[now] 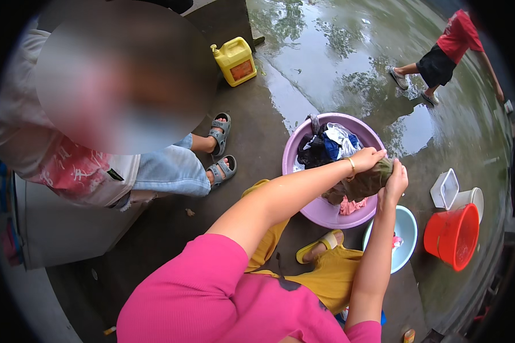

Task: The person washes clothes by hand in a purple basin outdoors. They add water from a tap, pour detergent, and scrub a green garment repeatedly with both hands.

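Observation:
Both of my hands grip a wet-looking olive-brown cloth (pixel 367 182), raised over a large purple plastic basin (pixel 289 150). My left hand (pixel 368 159), with a gold-coloured bracelet at its wrist, holds the cloth's upper part. On the right side, my right hand (pixel 395 182) has its fingers closed on the edge of the same cloth. Inside the basin lie dark garments (pixel 311 152), a white and blue garment (pixel 343 139) and a pink cloth (pixel 352 206). The cloth hides part of the basin's contents.
A light blue basin (pixel 407 240) with a small pink and white item stands near my right forearm. Beyond it are a red bucket (pixel 450 233), a white bucket (pixel 476 199) and a white square container (pixel 444 188). A yellow jerrycan (pixel 236 62) stands on wet concrete. Two other people are nearby.

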A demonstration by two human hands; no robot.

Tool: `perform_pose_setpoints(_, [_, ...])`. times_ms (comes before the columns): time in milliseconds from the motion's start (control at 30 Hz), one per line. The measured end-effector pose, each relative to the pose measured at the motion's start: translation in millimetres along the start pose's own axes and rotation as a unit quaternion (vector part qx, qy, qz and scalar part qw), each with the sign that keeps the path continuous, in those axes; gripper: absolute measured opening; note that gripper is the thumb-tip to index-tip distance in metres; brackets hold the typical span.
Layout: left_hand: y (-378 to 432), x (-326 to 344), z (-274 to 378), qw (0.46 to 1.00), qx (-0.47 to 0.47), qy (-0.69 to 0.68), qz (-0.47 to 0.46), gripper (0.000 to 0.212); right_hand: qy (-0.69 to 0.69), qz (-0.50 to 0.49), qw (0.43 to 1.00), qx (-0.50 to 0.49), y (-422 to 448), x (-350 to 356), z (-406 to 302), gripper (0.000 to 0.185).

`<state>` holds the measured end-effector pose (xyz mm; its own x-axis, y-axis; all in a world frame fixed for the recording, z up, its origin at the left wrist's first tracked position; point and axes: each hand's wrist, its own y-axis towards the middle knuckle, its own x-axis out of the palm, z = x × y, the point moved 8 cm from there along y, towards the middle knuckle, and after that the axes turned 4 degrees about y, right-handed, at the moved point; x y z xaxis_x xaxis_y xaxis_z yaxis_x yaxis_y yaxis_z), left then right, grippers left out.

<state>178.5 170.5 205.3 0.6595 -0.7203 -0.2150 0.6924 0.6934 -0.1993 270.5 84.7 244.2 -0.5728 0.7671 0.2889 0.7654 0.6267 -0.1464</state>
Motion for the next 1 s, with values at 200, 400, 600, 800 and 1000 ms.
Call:
perform_pose_setpoints(200, [-15.4,-2.8,8.7,0.998,0.024,0.064,-0.002,0.05,0.002,0.051,0.999,-0.019,-8.6,-11.8,-17.0,0.023])
perform_pose_setpoints(400, [-33.6,-7.3,-3.0,0.947,-0.025,-0.29,0.136,0.03,-0.193,-0.014,0.965,-0.178,-70.0,38.5,-26.1,0.03])
perform_pose_setpoints(600, [-50.3,13.2,25.3,0.938,-0.043,-0.279,0.203,0.027,-0.145,0.041,0.975,-0.162,-18.7,12.0,-27.2,0.032])
perform_pose_setpoints(800, [-28.2,-18.1,-8.5,0.929,-0.052,-0.302,0.205,0.03,-0.218,-0.031,0.942,-0.254,-81.4,56.9,-41.0,0.033])
perform_pose_setpoints(1000, [-50.0,16.0,25.1,0.939,-0.045,-0.233,0.249,0.034,-0.143,0.046,0.975,-0.161,-9.1,2.3,-29.6,0.032])
